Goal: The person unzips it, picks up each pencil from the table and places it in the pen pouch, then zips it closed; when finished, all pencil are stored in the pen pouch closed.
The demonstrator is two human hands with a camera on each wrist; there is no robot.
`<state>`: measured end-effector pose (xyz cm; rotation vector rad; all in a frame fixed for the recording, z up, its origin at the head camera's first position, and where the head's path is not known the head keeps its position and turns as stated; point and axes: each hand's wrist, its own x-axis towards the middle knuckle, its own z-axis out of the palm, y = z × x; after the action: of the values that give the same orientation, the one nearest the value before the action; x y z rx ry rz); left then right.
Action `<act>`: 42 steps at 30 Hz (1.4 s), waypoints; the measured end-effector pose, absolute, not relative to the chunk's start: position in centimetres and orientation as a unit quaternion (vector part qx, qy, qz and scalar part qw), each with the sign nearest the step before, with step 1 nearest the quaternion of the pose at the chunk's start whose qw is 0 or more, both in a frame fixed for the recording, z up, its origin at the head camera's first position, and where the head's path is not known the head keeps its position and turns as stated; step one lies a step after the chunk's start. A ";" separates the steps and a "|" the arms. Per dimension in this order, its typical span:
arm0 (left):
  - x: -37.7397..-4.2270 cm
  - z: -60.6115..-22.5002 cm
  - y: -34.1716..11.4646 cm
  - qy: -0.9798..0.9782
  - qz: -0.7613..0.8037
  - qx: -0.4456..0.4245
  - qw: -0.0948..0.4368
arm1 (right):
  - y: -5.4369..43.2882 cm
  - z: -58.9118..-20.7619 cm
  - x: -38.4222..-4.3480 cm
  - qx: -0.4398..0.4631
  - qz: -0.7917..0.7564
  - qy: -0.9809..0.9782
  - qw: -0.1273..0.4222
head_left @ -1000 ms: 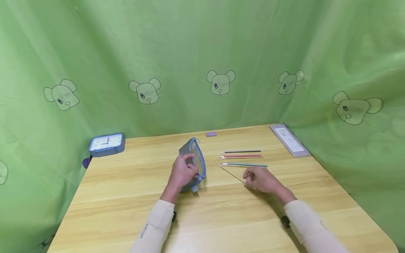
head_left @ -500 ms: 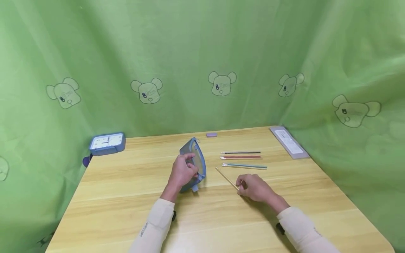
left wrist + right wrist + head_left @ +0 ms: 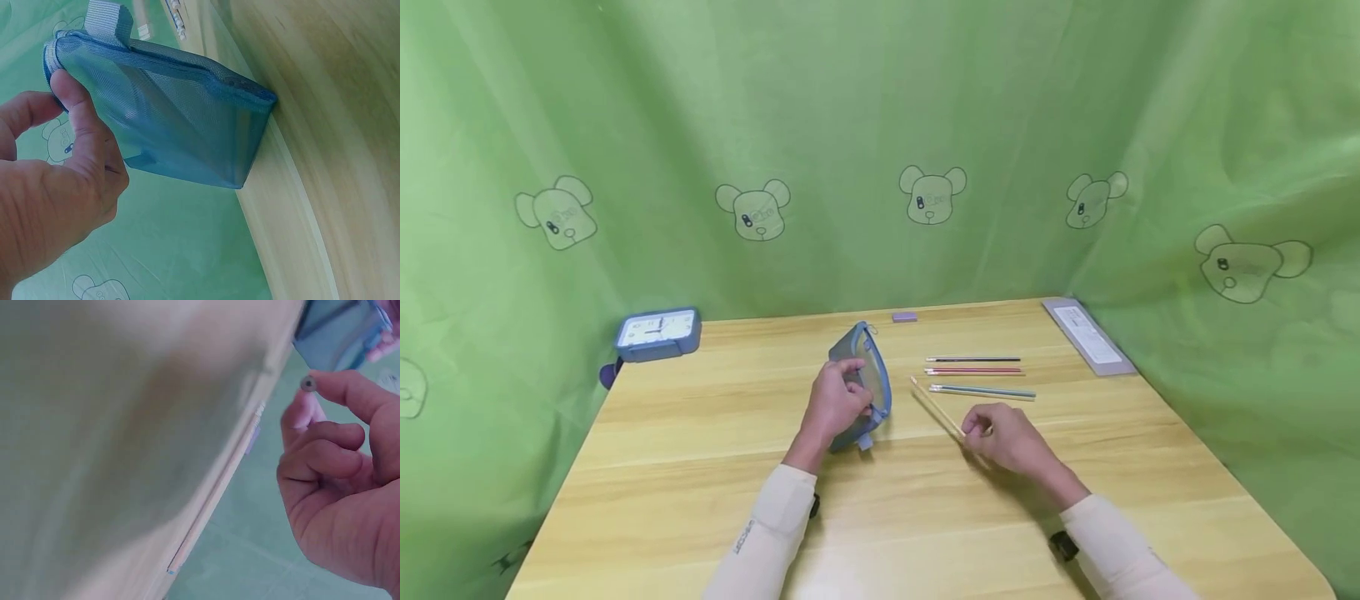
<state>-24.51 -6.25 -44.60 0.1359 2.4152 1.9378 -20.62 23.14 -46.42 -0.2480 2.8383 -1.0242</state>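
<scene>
My left hand holds a blue mesh zip pencil case by its edge, thumb and fingers at the opening. The case stands tilted on the table, its mouth gaping to the right. In the left wrist view, its see-through side and a grey fabric tab show. To the right, my right hand pinches a yellow pencil near one end between thumb and index finger. The pencil slants toward the case, its eraser end leading, with a shadow under it. The right wrist view shows the pencil's near tip end-on.
Behind the right hand lie several pencils: a black one, red ones and a teal one beside a yellow one. A purple eraser sits at the back edge. A blue clock and a flat grey package lie in the far corners.
My right hand has drawn the yellow pencil left and toward me, away from the row, and its eraser end has risen. The left hand keeps its hold on the pencil case.
</scene>
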 end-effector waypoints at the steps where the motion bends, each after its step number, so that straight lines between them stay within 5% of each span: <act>1: -24.5 -44.6 -6.2 0.779 0.625 0.044 0.021 | 23.3 -46.0 -20.8 -0.073 -0.349 0.933 0.050; 11: -24.7 -44.6 -6.0 0.778 0.626 0.048 0.014 | 21.9 -40.3 -23.5 -0.056 -0.475 0.877 -0.044; 22: -24.2 -44.7 -5.3 0.772 0.633 0.052 0.014 | 18.5 -42.1 -24.0 -0.045 -0.515 0.850 0.100; 30: -24.0 -44.5 -5.1 0.766 0.638 0.073 0.026 | 16.7 -42.1 -24.7 -0.053 -0.477 0.866 0.139; 42: -23.7 -44.8 -4.2 0.754 0.649 0.097 0.038 | 13.9 -42.9 -26.3 -0.012 -0.431 0.902 0.023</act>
<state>-23.69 -4.16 -44.76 0.2986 2.3110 1.9905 -26.26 13.86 -42.94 -0.0369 2.7937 -1.3344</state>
